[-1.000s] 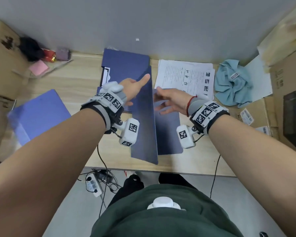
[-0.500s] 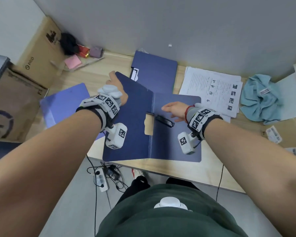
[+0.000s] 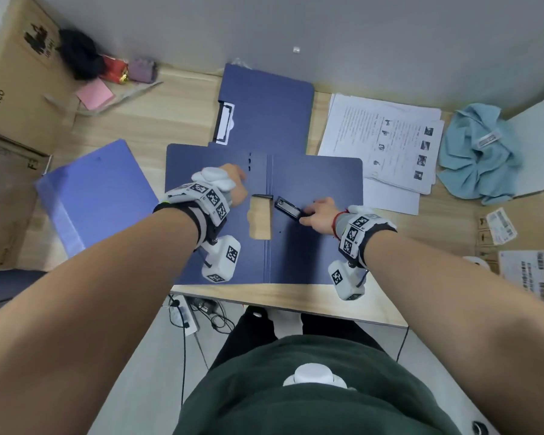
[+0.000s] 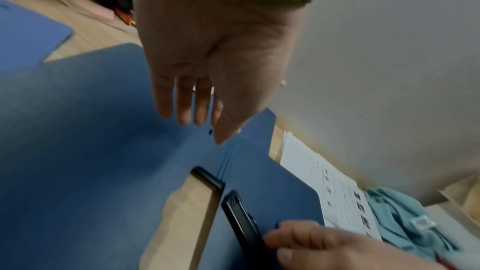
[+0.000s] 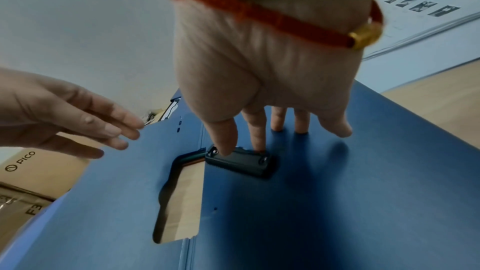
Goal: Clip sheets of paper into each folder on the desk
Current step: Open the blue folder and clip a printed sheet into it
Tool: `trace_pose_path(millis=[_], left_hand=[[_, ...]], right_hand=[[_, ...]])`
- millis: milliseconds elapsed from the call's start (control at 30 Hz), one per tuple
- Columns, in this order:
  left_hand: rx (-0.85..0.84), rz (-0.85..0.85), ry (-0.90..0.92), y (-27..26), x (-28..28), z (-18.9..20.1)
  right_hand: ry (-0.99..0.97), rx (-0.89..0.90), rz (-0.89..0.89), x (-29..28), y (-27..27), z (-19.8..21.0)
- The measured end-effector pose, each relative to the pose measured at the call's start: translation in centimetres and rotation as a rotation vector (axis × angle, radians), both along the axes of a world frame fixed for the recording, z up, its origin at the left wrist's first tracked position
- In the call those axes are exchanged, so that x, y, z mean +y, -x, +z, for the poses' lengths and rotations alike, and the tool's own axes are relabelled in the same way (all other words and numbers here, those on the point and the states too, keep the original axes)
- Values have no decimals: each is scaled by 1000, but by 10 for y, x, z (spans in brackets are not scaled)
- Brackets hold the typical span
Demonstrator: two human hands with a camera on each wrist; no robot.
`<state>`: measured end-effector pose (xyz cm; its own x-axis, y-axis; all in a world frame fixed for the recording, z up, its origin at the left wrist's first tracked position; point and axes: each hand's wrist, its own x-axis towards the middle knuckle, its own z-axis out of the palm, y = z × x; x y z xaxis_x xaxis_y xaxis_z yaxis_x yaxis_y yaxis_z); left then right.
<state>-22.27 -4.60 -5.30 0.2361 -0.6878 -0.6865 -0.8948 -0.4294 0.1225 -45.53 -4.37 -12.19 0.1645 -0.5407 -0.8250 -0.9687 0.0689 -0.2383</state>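
A dark blue folder lies open and flat at the desk's front middle. Its black clip sits just right of the spine. My right hand pinches the clip's right end; in the right wrist view the thumb tip lies on top of the clip, the forefinger is at its far edge, and the other fingers rest on the cover. My left hand hovers over the left cover with straight fingers, holding nothing. A stack of printed sheets lies at the back right.
A closed dark blue folder lies behind the open one, a lighter blue folder to its left. A teal cloth is beside the sheets. Cardboard boxes flank the desk, and small items sit at the back left.
The folder's left cover has swung fully open and now lies flat. My left hand has let go of it. My right hand has moved onto the black clip.
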Motion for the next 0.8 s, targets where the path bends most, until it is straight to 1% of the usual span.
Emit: trace_pose_path(millis=[33,133,200,267,367,467,533,667,733,800], left_hand=[[14,-21,-51,11,2,-4],[76,-51,-130,32,17,-23],[103,-3,-151,42,24,-40],[88,37,-173,49,28,-61],[87,67,-203,56,32,-83],[143,61,-245,63,31,-100],[104,48,-257,63,28,-107],[103,60,-289,59,22,-129],[130,63,-289,58,21,-130],[137,76,-282,66,22,-99]], right_hand=[[0,-3,3,0,4,-2],[6,-16,34,6,7,-1],[17,1,81,8,7,-1],[16,26,128,10,5,-3],[22,61,194,11,4,-7],[12,68,225,13,2,-10],[20,58,235,13,0,-10],[8,33,230,12,3,-10],[-3,31,256,13,4,-10],[-12,36,276,12,3,-7]])
